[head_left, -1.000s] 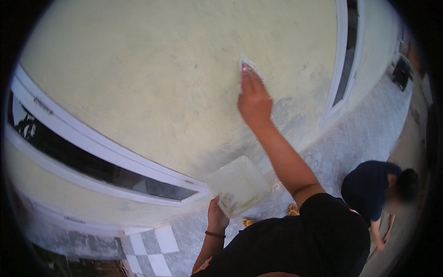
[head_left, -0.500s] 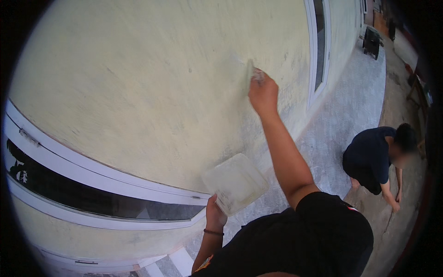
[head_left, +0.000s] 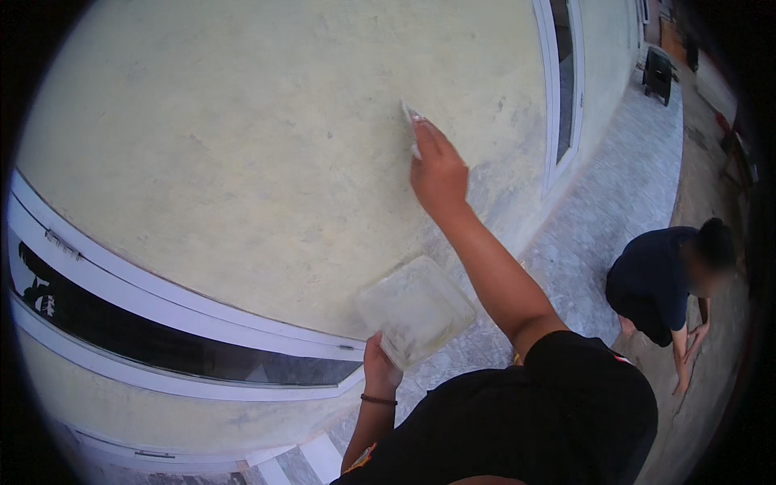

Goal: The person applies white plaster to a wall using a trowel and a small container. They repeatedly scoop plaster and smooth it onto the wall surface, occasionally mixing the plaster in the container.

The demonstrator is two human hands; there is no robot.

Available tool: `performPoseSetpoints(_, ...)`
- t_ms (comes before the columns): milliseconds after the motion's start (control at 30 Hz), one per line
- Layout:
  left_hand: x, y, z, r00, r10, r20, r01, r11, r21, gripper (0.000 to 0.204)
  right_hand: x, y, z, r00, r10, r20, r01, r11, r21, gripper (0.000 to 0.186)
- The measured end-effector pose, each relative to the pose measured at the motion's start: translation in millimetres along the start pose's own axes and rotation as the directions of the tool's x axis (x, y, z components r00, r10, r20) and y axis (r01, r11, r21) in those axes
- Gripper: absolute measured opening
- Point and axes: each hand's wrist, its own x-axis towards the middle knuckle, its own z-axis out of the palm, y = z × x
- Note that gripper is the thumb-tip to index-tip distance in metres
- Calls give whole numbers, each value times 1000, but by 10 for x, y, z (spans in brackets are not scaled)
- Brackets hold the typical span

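Note:
My right hand is raised against the pale yellow wall, closed round a thin, light-coloured putty scraper. The scraper shows nearly edge-on by the wall, and whitish smears mark the fingers near it. Lower down, my left hand grips the edge of a translucent, squarish plastic tub. The tub is tilted, with pale residue on its surface. Grey, patchy marks spread over the wall around and below my right hand.
A white-framed window runs along the lower left, another stands right of my hand. A grey tiled walkway follows the wall. A person in dark clothes crouches at right. A black chair-like object stands farther off.
My right hand has moved left with the scraper, which has turned more edge-on. The tub has shifted slightly. The crouching person's hands have moved.

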Motion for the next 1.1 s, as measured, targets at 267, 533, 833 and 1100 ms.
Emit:
performPoseSetpoints(267, 73, -114, 71, 999, -31, 10, 31, 999, 28, 45, -703, -503, -16, 969, -114, 221, 53, 964, 262, 41)
performPoseSetpoints(533, 15, -227, 190, 1000, -4, -16, 5, 997, 82, 42, 117, 484, -115, 824, 552, 128, -566, 809, 157, 36)
performPoseSetpoints(833, 212, -264, 380, 988, 9, 152, -57, 947, 316, 41, 121, -1261, -282, 860, -80, 503, -145, 908, 393, 33)
performPoseSetpoints(1100, 154, -242, 145, 964, 217, 152, -262, 874, 409, 36, -434, 571, -973, 392, 540, 745, -835, -133, 534, 38)
